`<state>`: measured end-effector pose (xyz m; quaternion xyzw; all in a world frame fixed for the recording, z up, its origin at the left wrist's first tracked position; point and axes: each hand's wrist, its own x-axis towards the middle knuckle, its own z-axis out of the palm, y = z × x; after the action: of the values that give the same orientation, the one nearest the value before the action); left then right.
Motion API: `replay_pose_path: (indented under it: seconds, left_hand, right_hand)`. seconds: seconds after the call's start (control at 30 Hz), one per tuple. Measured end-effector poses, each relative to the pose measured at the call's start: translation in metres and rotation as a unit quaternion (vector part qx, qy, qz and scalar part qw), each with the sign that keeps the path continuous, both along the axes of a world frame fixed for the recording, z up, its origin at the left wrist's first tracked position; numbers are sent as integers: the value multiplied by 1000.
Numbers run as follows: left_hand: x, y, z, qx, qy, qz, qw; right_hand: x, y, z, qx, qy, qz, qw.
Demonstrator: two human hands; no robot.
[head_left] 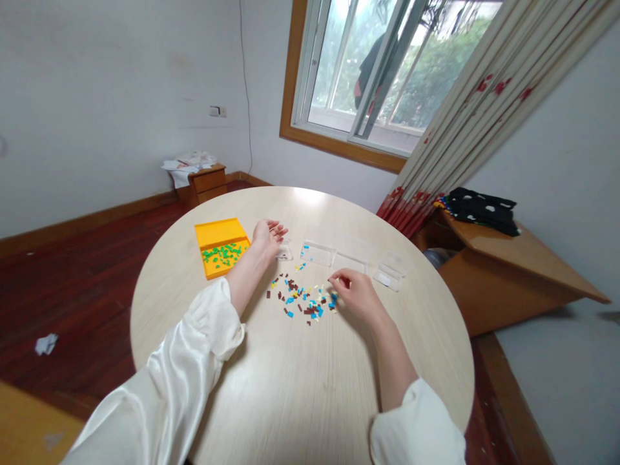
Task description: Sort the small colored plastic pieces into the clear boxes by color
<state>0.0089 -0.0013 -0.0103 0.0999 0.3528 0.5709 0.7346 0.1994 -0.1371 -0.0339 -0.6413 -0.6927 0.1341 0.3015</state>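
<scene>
My left hand [269, 236] is open over a small clear box [285, 252], its palm turned to the right and its fingers loosely bent. A few dark bits show in that box, which the hand partly hides. Thumb and fingertips of my right hand [357, 292] are closed together at the right edge of a pile of small building bricks [306, 298]. Whatever they pinch is too small to make out. Brown, blue, yellow and cream bricks lie scattered between my hands.
A yellow case [221, 230] with green pieces [225, 255] lies open left of my left arm. Further clear boxes stand behind the pile: one with blue bricks [316, 252], a middle box [351, 262] and a lidded box [387, 276]. The round table [300, 394] carries everything.
</scene>
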Motion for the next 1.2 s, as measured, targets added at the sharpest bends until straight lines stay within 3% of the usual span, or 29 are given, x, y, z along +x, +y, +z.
replay_pose_path:
  seconds: [0.1, 0.17, 0.27, 0.4, 0.5, 0.63, 0.73, 0.87, 1.0, 1.2]
  left_hand:
    - [16, -20, 5, -53, -21, -95, 994]
    - [29, -33, 5, -88, -34, -179, 979]
    - [45, -47, -1, -106, -49, -269, 956]
    - [56, -51, -14, -104, -77, -300, 945]
    - [56, -48, -18, -100, -82, -284, 950]
    - [44, -35, -11, -84, -75, -246, 963]
    - [24, -19, -4, -35, -27, -113, 993]
    - [-4, -1, -2, -6, -3, -33, 999]
    - [-18, 2, -1, -3, 35, -5, 999]
    - [-16, -1, 6, 10, 28, 13, 999]
  right_hand:
    - [-8, 1, 4, 143, 40, -23, 989]
    - [-13, 0, 5, 190, 48, -11, 980]
    - [-18, -1, 6, 204, 47, 2, 978]
    - [-20, -1, 6, 193, 49, 7, 980]
    - [-18, 0, 5, 200, 54, -3, 978]
    - [-11, 2, 1, 164, 50, -17, 985]
    - [-7, 3, -5, 72, 23, -5, 997]
    - [-7, 3, -12, -14, -17, 15, 1000]
    - [-9, 2, -12, -35, -33, 22, 999]
    - [-11, 0, -12, -49, -35, 65, 996]
